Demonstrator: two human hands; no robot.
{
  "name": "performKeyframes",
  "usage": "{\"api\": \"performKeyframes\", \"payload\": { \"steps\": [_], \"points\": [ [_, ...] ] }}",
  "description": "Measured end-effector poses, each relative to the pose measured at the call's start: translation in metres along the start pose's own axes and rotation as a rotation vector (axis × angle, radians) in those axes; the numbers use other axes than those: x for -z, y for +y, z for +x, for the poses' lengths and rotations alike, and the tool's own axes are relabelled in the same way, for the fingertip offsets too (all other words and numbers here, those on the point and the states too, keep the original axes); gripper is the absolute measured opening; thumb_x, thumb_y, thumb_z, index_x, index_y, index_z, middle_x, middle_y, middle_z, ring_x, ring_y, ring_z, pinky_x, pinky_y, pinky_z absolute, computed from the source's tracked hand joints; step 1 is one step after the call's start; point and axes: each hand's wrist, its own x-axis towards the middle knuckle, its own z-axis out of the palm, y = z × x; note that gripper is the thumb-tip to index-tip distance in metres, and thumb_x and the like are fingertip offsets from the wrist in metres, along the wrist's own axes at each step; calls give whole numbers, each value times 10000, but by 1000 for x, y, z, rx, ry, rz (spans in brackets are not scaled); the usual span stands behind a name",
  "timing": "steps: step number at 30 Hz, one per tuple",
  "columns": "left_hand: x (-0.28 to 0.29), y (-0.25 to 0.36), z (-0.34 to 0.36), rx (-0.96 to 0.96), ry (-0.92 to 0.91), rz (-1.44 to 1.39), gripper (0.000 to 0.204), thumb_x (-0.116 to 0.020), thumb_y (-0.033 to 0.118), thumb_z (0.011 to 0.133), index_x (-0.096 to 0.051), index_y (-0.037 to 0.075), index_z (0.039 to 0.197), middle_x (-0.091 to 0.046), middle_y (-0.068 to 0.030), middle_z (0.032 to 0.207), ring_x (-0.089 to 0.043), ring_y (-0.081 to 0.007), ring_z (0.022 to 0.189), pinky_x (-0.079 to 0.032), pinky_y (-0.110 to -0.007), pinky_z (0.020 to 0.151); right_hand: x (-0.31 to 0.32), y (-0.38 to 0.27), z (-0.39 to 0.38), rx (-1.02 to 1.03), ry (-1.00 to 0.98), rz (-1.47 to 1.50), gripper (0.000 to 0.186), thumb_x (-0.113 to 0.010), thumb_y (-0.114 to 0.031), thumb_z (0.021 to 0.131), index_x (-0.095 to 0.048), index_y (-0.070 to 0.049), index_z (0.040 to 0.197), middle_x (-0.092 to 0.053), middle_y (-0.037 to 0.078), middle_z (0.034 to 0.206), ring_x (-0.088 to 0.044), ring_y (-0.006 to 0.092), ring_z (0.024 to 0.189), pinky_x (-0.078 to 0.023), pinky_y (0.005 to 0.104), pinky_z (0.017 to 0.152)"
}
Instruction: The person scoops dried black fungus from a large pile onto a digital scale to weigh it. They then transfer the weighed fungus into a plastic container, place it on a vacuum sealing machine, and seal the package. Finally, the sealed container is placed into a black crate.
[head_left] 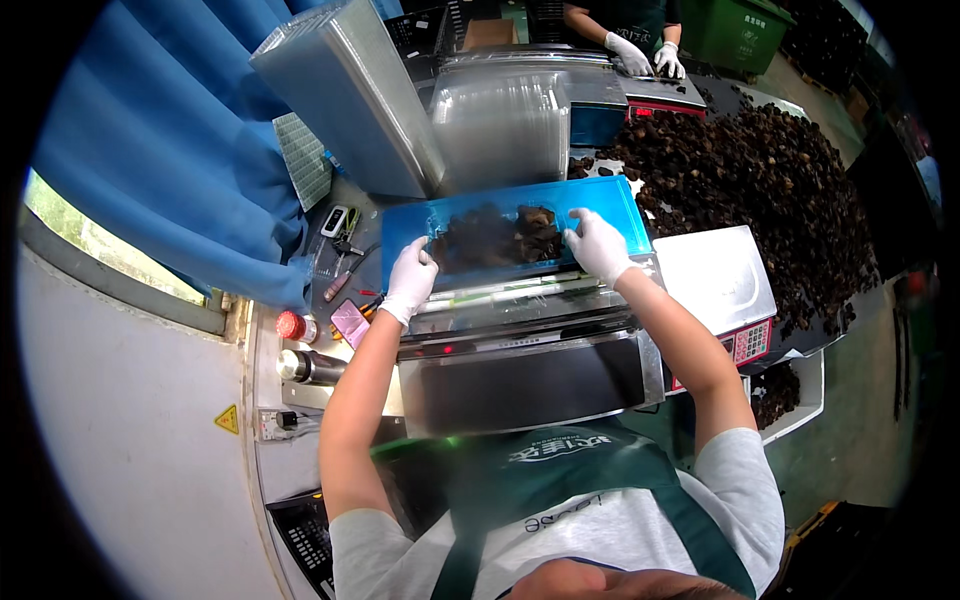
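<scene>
A clear plastic tray (478, 268) lies over a blue surface (615, 200) in front of me, holding dark dried pieces (540, 235) that look like mushrooms. Part of the pieces is blurred. My left hand (412, 276), white-gloved, has its fingers curled on the tray's left end. At the right end my right hand (598, 246), also gloved, pinches the rim between thumb and fingers. Just nearer to me is a metal machine (520, 335) with a long bar and a dark front plate (525, 382).
Tall stacks of clear trays (350, 95) (500, 125) stand behind. A heap of dark dried pieces (740, 190) covers the right side, beside a white scale (715, 275). At left lie a phone (350, 323) and a steel flask (308, 366). Across the table, gloved hands (630, 55) of another person work.
</scene>
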Motion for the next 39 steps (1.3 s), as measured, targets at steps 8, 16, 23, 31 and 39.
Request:
{"api": "performKeyframes", "payload": {
  "steps": [8,16,23,31,39],
  "points": [
    [3,12,-8,-1,-104,-88,506,-607,91,811,-558,3,1307,-604,-109,915,-601,-262,846,-485,-364,818,-42,-73,-19,542,50,-226,258,-698,-333,811,-652,-83,854,-640,112,823,-634,311,821,-501,423,775],
    [9,14,-16,-60,-96,-86,520,-629,101,811,-555,0,1316,-596,-105,891,-596,-255,805,-486,-355,803,-4,-73,23,172,-50,62,233,-560,-258,850,-715,-87,815,-700,170,882,-665,366,877,-522,472,805],
    [16,23,-11,-105,-155,-20,519,-646,120,810,-565,13,1312,-591,-96,871,-598,-250,792,-489,-359,795,-5,-47,24,325,92,-120,247,-521,-220,889,-727,-86,861,-699,160,871,-659,371,849,-517,471,792],
    [100,32,-26,-760,-252,474,419,-607,126,862,-602,100,1280,-600,-104,937,-584,-293,887,-455,-406,768,77,37,-27,638,-69,-226,139,-651,-190,888,-733,-131,984,-623,66,838,-613,274,823,-499,410,731],
    [122,15,-31,-1209,-569,973,709,-654,135,784,-466,335,1438,-534,-49,856,-559,-221,758,-445,-350,670,84,62,-28,1005,-426,-649,495,-602,-173,891,-543,-391,1331,-566,63,955,-599,234,862,-497,369,698]
  ]
}}
